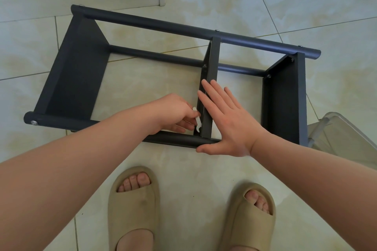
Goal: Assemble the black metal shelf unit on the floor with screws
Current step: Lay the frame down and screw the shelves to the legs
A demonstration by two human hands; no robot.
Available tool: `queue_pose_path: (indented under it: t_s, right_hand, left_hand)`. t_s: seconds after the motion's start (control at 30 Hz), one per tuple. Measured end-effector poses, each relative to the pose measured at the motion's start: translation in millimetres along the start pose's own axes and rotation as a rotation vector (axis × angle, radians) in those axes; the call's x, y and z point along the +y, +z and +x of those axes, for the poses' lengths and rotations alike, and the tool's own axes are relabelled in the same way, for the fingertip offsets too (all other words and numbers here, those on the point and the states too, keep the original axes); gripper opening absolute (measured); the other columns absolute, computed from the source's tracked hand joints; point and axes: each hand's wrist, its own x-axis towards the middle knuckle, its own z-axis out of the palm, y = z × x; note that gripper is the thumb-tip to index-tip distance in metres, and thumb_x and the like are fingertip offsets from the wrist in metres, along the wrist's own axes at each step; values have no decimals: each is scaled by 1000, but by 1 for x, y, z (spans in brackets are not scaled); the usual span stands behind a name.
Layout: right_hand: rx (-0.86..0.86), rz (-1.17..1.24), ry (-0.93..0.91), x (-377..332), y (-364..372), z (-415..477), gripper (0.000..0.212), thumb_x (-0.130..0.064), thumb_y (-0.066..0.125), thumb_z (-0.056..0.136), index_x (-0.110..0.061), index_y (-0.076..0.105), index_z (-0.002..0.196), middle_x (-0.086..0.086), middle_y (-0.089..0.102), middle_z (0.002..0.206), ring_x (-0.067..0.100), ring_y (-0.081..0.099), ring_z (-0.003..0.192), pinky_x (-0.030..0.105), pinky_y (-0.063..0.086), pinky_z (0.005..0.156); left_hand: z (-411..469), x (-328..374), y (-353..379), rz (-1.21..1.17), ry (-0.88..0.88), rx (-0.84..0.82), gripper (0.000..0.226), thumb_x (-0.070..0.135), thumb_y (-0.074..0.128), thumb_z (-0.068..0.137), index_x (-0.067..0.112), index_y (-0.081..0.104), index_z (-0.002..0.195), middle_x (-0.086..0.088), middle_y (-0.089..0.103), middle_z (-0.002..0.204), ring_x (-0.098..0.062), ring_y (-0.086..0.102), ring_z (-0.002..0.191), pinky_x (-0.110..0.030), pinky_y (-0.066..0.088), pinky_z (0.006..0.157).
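- black shelf unit lies on its side on the tiled floor, just ahead of both hands; three flat panels sit between round tubes
- left hand: fingers curled, pinching a small white plastic spanner
- spanner's lower end sits at the foot of the middle panel, just above the near tube; can't tell if it's on a screw
- right hand: flat, fingers straight, laid on the middle panel's edge just right of the spanner; thumb lies against the near tube
- only the panel edge separates the two hands
- screw heads show on the middle panel just beyond the right fingertips, on the right panel further right, and on a tube end far left of the left hand
- clear plastic tub on the floor, right of the right hand, past the right panel
- beige slippers on the person's feet, below both hands, toes toward the shelf unit
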Motion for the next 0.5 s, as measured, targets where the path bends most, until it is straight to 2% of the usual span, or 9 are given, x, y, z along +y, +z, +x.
queue_pose_path:
  t_s: [0.2,0.37,0.5]
  right_hand:
    - [0,5,-2,-1,0,0,122,-91,39,79,-14,-4,162,3,-23,168,20,-28,152,44,-7,126]
    - [2,3,-1,0,0,0,122,-91,39,79,-13,-4,162,3,-23,167,20,-28,152,45,-7,127]
    - [2,5,-4,0,0,0,122,-91,38,79,-13,-4,162,4,-23,168,20,-28,152,46,-6,127]
  left_hand:
    - [4,1,5,56,-8,43,24,29,64,97,16,67,117,3,74,91,-11,68,84,-28,50,73]
    - [9,2,8,-13,-11,88,34,27,65,97,12,63,128,6,75,85,-9,68,82,-28,49,74]
    - [7,1,7,-34,-15,63,27,26,66,96,13,66,119,5,75,84,-8,67,78,-26,48,71]
